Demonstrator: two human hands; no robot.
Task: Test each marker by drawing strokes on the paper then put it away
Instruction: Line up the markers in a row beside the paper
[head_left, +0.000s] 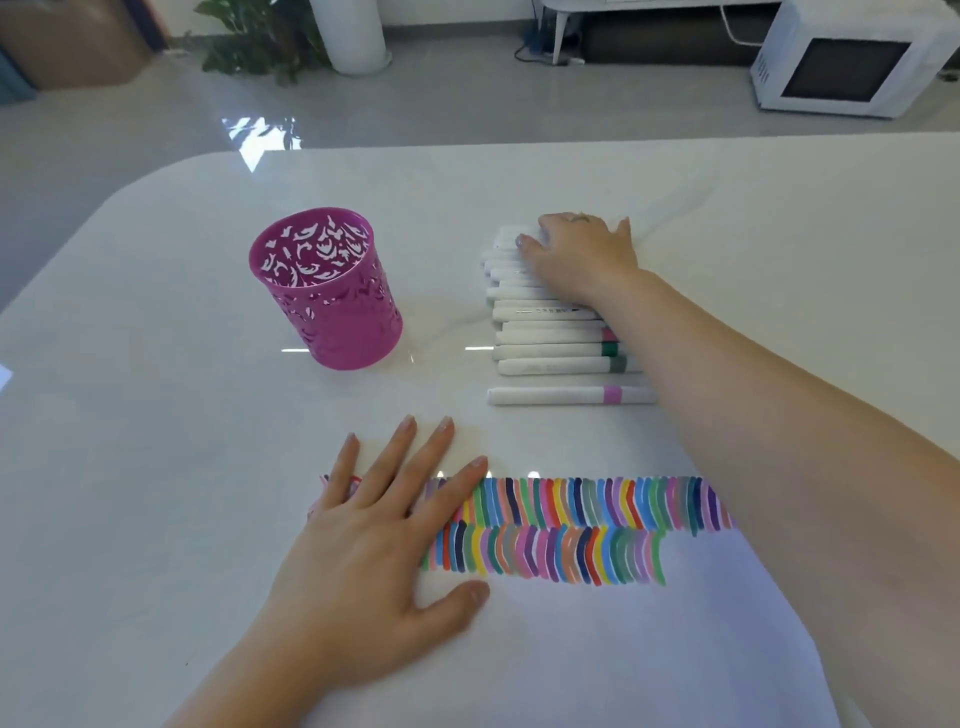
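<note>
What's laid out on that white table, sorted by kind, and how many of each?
Pink pen cup: 1
Sheet of paper with coloured strokes: 1
White markers: about 12 that I can see; the right hand covers part of the row, so the exact count is uncertain
Left hand rests flat on the paper
Total: about 14 things

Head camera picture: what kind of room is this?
Probably a home or office room. A glossy white table holds a pink cut-out metal pen cup and white markers; behind it, a white microwave sits on the grey floor near a leafy green potted plant.
</note>
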